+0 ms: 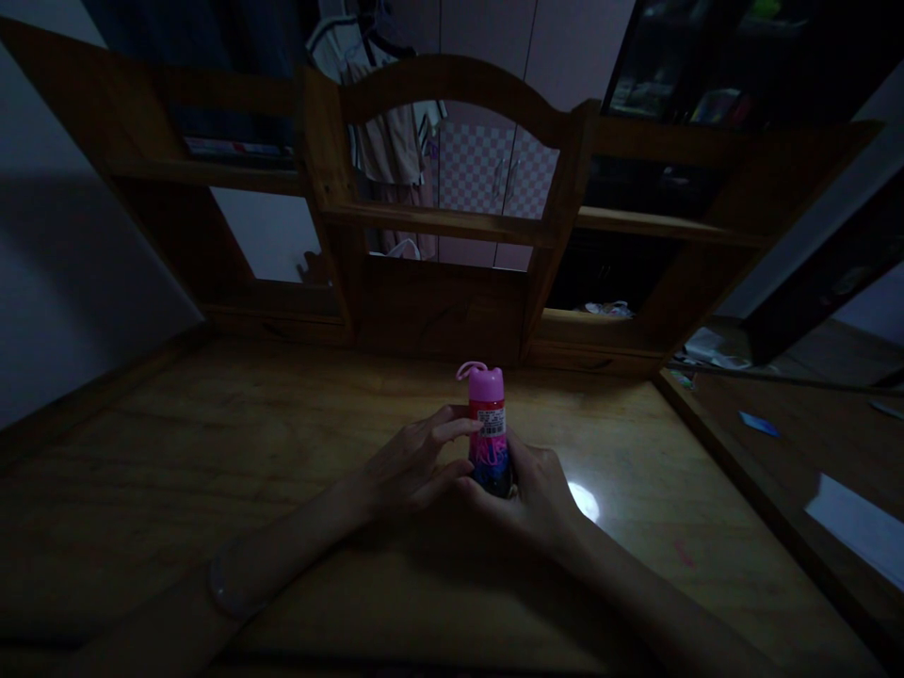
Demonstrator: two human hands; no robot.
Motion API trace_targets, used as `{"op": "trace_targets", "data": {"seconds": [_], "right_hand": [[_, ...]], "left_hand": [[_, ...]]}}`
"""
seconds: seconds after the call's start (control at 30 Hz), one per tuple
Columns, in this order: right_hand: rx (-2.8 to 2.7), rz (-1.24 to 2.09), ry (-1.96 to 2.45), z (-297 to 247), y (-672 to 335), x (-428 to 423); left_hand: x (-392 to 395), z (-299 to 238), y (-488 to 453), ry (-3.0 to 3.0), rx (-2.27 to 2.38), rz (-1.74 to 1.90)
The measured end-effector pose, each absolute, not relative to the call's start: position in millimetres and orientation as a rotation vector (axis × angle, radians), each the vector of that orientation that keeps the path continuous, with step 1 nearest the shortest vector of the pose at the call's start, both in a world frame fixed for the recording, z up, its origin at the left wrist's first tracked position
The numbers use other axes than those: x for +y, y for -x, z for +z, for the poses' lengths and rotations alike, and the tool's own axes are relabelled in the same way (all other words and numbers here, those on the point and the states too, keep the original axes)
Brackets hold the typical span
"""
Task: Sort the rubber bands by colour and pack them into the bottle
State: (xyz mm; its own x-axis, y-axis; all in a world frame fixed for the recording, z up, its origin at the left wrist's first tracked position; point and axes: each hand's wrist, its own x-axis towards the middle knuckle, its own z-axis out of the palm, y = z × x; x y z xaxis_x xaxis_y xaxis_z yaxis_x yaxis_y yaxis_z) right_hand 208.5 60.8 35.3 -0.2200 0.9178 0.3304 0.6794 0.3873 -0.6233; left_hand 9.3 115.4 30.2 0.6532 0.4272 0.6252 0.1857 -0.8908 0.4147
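A small bottle (490, 452) with a pink cap and a pink loop stands upright over the wooden desk (282, 424). Its body goes from red and pink at the top to dark blue below, and a white barcode label (491, 420) faces me. From the left, my left hand (424, 459) closes on it, with one finger lying across the label's edge and the thumb near the lower part. My right hand (537, 490) wraps round its right side and base, its thumb in front at the bottom. Fingers behind the bottle are hidden.
A wooden shelf unit (452, 226) rises along the desk's far edge. Clothes (392, 141) hang behind it. To the right, a lower surface holds a white sheet (858, 527) and a blue card (759, 424). The light is dim.
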Motion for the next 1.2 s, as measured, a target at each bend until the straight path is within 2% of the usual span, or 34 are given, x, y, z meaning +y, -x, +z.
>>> {"op": "trace_targets", "data": {"seconds": [0.67,0.83,0.97,1.07,1.2], "right_hand": [[-1.904,0.511,1.415,36,-211,68],[-1.710,0.233,1.726,49,-260,97],[-1.710,0.005,2.216,52,-315,119],[-1.791,0.043,2.434,45,-338,125],[-1.973,0.065,2.507,34,-341,126]], "left_hand": [[122,21,-8,-2.545,0.547,1.040],[127,16,-8,-2.501,0.699,0.890],[130,16,-8,-2.475,0.763,0.834],[132,15,-7,-2.461,0.812,0.800],[133,15,-5,-2.443,0.875,0.739]]}}
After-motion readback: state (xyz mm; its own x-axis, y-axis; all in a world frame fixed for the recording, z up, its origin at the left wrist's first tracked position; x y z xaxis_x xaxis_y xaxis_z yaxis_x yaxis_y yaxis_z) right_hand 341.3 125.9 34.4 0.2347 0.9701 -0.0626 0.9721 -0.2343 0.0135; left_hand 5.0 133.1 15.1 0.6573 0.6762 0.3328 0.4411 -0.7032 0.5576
